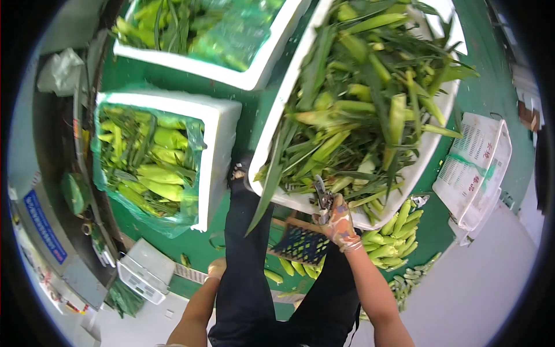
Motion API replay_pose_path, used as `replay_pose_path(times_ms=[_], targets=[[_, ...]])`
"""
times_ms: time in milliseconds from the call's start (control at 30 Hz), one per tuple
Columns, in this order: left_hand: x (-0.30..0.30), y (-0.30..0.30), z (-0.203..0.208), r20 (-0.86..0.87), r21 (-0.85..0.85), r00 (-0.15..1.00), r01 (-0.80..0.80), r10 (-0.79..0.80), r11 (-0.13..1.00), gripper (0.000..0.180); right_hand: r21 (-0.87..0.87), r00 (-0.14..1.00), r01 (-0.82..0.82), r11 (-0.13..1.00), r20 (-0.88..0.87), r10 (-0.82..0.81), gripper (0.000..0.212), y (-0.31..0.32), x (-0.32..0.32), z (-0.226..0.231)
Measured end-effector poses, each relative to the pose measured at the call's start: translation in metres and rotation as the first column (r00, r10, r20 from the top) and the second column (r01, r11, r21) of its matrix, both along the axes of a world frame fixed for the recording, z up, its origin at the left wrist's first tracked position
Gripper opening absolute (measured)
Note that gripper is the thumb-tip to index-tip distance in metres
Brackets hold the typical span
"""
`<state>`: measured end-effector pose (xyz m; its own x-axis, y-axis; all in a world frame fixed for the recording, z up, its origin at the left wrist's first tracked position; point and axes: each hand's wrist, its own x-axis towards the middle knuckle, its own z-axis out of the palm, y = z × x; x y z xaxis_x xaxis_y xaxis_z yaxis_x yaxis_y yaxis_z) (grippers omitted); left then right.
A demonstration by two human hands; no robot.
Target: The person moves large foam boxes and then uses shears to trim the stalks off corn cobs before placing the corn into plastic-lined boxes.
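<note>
My right hand (338,222), in a patterned glove, is closed around a pair of metal shears (321,194), their blades pointing up at the rim of a large white tub (263,147) heaped with long green stalks and leaves (364,98). My left hand (216,269) hangs low beside my dark trouser leg; its fingers are mostly hidden and it seems to hold nothing. Trimmed pale green stalks (393,234) lie on the green floor right of my right hand. Below that hand stands a black mesh crate (300,246).
A white foam box (219,150) lined with green plastic and filled with stalks stands at left, another foam box (254,72) behind it. A white slatted crate (480,168) lies at right. A small white scale (144,272) sits at lower left.
</note>
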<state>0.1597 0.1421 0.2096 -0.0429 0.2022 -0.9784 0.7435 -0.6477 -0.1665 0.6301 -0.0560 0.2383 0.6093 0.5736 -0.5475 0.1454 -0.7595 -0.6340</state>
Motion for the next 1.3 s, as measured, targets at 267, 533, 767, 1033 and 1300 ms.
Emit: replay_pose_path(times_ms=[267, 533, 767, 1033, 1300], targets=[[-0.006, -0.046, 0.021, -0.016, -0.036, 0.927, -0.375, 0.375, 0.926, 0.035, -0.105, 0.980, 0.042, 0.994, 0.200, -0.021, 0.047, 0.005, -0.061, -0.063], [-0.044, -0.002, 0.017, -0.038, 0.030, 0.934, -0.355, 0.356, 0.935, 0.037, -0.200, 0.963, 0.036, 0.979, 0.268, 0.020, 0.059, 0.028, -0.066, -0.052], [-0.051, 0.052, -0.014, -0.049, 0.016, 0.961, -0.272, 0.272, 0.962, 0.039, -0.131, 0.918, 0.134, 0.982, 0.390, -0.074, 0.056, 0.027, -0.069, -0.053], [-0.054, 0.111, -0.063, 0.013, 0.003, 0.990, -0.137, 0.137, 0.991, 0.042, -0.128, 0.862, 0.115, 0.985, 0.505, -0.036, 0.044, 0.025, -0.071, -0.060], [-0.086, 0.144, -0.101, 0.134, 0.002, 0.990, 0.044, -0.044, 0.999, 0.045, 0.007, 0.832, 0.155, 0.988, 0.539, -0.134, 0.037, 0.033, -0.087, -0.041]])
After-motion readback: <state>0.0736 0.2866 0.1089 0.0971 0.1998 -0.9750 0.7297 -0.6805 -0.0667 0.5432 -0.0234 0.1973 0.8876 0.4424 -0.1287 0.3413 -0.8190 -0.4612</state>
